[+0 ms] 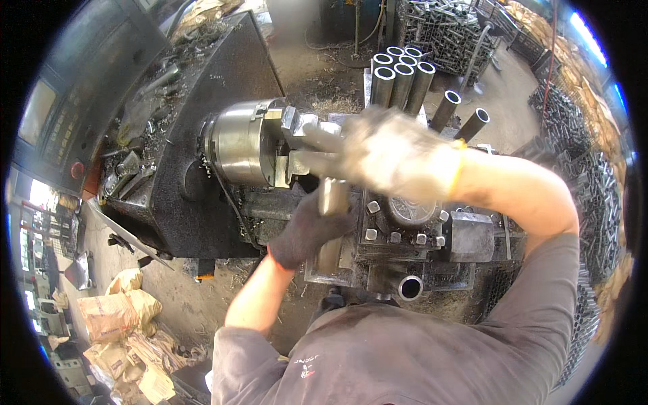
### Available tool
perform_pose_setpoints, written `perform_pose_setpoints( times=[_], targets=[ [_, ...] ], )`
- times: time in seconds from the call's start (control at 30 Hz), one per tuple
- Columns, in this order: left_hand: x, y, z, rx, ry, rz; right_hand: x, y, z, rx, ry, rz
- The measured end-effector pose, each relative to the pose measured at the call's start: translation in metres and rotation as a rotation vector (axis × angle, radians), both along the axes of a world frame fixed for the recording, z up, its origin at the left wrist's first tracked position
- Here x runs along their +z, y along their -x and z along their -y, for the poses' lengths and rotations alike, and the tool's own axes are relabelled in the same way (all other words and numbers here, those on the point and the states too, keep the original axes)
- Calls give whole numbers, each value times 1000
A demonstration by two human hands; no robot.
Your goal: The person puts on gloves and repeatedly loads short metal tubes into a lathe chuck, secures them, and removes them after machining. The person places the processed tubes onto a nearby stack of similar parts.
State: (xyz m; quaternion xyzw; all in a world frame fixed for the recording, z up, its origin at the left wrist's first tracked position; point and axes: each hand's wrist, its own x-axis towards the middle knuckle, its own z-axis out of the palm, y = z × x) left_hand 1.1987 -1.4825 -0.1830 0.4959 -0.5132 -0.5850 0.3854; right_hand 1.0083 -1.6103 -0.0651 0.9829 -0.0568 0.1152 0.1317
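My left hand (305, 233), in a dark glove with an orange-red cuff, is closed round a short steel tube (333, 197) held upright in front of the lathe chuck. My right hand (388, 155), in a whitish glove with a yellow cuff, is smeared by motion. Its dark fingertips reach left to the jaws (282, 169) of the shiny round chuck (236, 143). Whether those fingers grip anything I cannot make out. Just right of my left hand sits the bolted square tool post (408, 212), partly under my right forearm.
Several steel tubes (403, 84) stand upright behind the tool post, with two more (447, 108) to their right. A tube end (410, 288) points up near my chest. Metal chips litter the lathe's headstock (223, 74). Piled metal parts (445, 34) fill crates behind; paper sacks (118, 314) lie lower left.
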Motion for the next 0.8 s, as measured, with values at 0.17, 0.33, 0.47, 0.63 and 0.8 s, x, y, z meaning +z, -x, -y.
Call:
perform_pose_setpoints(
  times=[0.17, 0.33, 0.47, 0.63, 0.8],
  targets=[
    [60, -8, 37, -67, 88, 652, 9, 31, 31, -392, -267, -52],
    [20, -38, -2, 105, 35, 688, -34, 84, 79, -782, -211, -200],
    [-47, -52, -41, 240, -22, 478, -83, 82, 92, -826, -344, -267],
    [-142, -95, -112, 495, -251, 151, -132, 100, 103, -645, -611, -241],
    [-218, -156, -192, 1078, -176, -196, -150, 89, 114, -765, -1034, -208]
  ],
)
